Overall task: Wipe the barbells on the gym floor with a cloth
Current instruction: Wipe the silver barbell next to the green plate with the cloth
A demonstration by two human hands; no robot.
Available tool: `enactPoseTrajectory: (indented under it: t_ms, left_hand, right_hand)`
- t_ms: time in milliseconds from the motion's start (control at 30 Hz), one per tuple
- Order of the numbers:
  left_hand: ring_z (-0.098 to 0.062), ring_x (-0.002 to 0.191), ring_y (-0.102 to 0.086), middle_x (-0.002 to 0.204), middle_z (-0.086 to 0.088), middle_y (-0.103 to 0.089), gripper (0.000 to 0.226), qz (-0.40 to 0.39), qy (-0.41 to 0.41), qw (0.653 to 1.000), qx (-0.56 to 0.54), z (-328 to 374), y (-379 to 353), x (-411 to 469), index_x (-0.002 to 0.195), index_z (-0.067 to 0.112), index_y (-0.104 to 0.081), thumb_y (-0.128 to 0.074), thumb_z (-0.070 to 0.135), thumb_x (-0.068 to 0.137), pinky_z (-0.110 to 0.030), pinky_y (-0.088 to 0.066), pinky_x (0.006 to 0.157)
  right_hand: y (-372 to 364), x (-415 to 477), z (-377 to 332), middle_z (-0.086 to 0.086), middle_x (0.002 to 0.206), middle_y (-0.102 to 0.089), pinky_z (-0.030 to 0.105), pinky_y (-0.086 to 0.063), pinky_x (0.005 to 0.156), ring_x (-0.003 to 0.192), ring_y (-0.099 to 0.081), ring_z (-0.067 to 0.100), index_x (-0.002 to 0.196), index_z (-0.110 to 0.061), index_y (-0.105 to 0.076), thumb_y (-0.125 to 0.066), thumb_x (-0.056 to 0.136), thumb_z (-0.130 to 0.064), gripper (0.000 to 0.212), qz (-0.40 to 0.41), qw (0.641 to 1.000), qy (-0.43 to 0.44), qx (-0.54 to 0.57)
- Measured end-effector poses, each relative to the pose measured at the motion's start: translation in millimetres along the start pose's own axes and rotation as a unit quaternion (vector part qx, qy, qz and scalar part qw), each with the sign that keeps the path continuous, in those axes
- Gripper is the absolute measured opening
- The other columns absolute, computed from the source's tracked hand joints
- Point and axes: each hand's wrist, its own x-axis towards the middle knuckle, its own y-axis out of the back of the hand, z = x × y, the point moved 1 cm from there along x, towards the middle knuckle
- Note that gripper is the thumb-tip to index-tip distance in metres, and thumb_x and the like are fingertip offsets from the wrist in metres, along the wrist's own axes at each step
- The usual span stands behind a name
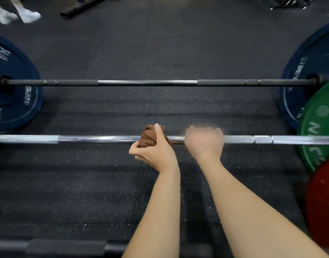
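Black speckled rubber floor (85,183) is lying underfoot. A chrome barbell (96,139) is stretching across it, its middle smooth. The left hand (156,151) is clutching a bunched brown cloth (147,135) round that bar; the right hand (204,142), just beside, is curling over bare steel. A darker barbell (148,82) with blue plates (12,94) is resting beyond.

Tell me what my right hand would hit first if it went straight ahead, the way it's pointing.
The right hand grips the chrome bar, so that blocks it. Beyond the bar only floor shows until the darker barbell, though depth is unclear.
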Motion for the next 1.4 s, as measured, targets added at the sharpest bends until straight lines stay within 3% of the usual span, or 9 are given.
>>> enactPoseTrajectory:
  t_ms: [233, 367, 467, 633, 700, 833, 1000, 1267, 1400]
  left_hand:
    - [-0.006, 0.083, -0.051, 0.128, -0.002, -0.037, 0.068, 0.063, -0.014, 0.997, 0.031, 24, 18, 54, 0.113, 0.026, -0.031, -0.086, 0.044, 0.079, -0.022, -0.044, 0.061]
    - [-0.018, 0.080, -0.055, 0.122, 0.002, -0.033, 0.070, 0.040, -0.012, 0.996, 0.083, 23, 19, 53, 0.117, 0.024, -0.032, -0.086, 0.046, 0.079, -0.034, -0.048, 0.066]
    - [-0.025, 0.083, -0.055, 0.121, 0.002, -0.033, 0.070, 0.025, -0.001, 0.996, 0.081, 22, 21, 52, 0.118, 0.025, -0.031, -0.084, 0.048, 0.079, -0.035, -0.047, 0.067]
    - [-0.016, 0.082, -0.057, 0.119, 0.001, -0.037, 0.068, -0.012, 0.023, 0.997, 0.075, 22, 24, 52, 0.113, 0.028, -0.032, -0.085, 0.050, 0.078, -0.036, -0.048, 0.071]
    - [-0.013, 0.084, -0.058, 0.117, 0.001, -0.039, 0.068, -0.023, 0.028, 0.998, 0.061, 22, 30, 56, 0.111, 0.027, -0.033, -0.086, 0.050, 0.076, -0.039, -0.053, 0.073]
    - [-0.010, 0.083, -0.055, 0.121, -0.001, -0.040, 0.066, -0.003, 0.008, 0.998, 0.055, 41, 49, 89, 0.111, 0.026, -0.033, -0.088, 0.042, 0.078, -0.037, -0.054, 0.076]
    - [-0.028, 0.099, -0.059, 0.130, -0.005, -0.039, 0.068, 0.059, 0.022, 0.995, 0.074, 80, 80, 160, 0.114, 0.027, -0.031, -0.088, 0.035, 0.079, -0.042, -0.058, 0.088]
    - [-0.035, 0.097, -0.059, 0.129, -0.008, -0.035, 0.065, -0.018, 0.023, 0.988, 0.153, 60, 60, 112, 0.112, 0.028, -0.027, -0.083, 0.044, 0.083, -0.042, -0.053, 0.077]
    - [-0.037, 0.094, -0.063, 0.118, -0.004, -0.035, 0.061, -0.047, 0.051, 0.988, 0.140, 39, 40, 68, 0.112, 0.028, -0.029, -0.078, 0.051, 0.083, -0.049, -0.057, 0.082]
  right_hand:
    - [4, -2, 0, -0.005, 0.044, -0.028, 0.036, -0.019, 0.059, 0.044, -0.019, 0.017, 0.049, -0.018, -0.041, -0.007, 0.088, -0.022, 0.052, -0.050, 0.998, 0.022, -0.017]
    - [10, 2, -5, -0.005, 0.050, -0.040, 0.033, -0.028, 0.062, 0.048, -0.033, 0.016, 0.063, -0.019, -0.045, -0.016, 0.091, -0.016, 0.041, -0.126, 0.990, 0.032, -0.063]
    - [9, 13, -10, -0.002, 0.064, -0.053, 0.034, -0.033, 0.064, 0.057, -0.046, 0.019, 0.076, -0.018, -0.054, -0.032, 0.098, -0.019, 0.031, -0.193, 0.979, 0.021, -0.053]
    - [28, 16, -80, 0.007, 0.114, -0.065, 0.037, -0.037, 0.077, 0.100, -0.059, 0.034, 0.109, -0.017, -0.064, -0.034, 0.101, -0.022, 0.032, -0.282, 0.951, 0.118, 0.035]
    - [35, 15, -107, 0.008, 0.120, -0.066, 0.037, -0.037, 0.078, 0.109, -0.061, 0.034, 0.114, -0.017, -0.066, -0.032, 0.105, -0.029, 0.037, -0.296, 0.946, 0.120, 0.061]
    - [37, 7, -133, 0.006, 0.108, -0.066, 0.037, -0.042, 0.073, 0.090, -0.060, 0.033, 0.108, -0.019, -0.062, -0.036, 0.104, -0.020, 0.026, -0.279, 0.944, 0.175, 0.011]
    - [34, -8, -135, 0.000, 0.077, -0.050, 0.032, -0.040, 0.059, 0.066, -0.052, 0.026, 0.106, -0.014, -0.057, -0.050, 0.096, -0.011, 0.013, -0.209, 0.953, 0.210, -0.057]
    - [35, -8, -140, 0.000, 0.086, -0.062, 0.032, -0.041, 0.063, 0.069, -0.053, 0.028, 0.089, -0.020, -0.044, -0.044, 0.099, -0.013, 0.011, -0.212, 0.961, 0.173, -0.043]
    - [44, 7, -137, 0.001, 0.095, -0.066, 0.034, -0.039, 0.074, 0.093, -0.064, 0.029, 0.093, -0.021, -0.059, -0.031, 0.107, -0.040, 0.036, -0.296, 0.950, 0.091, 0.040]
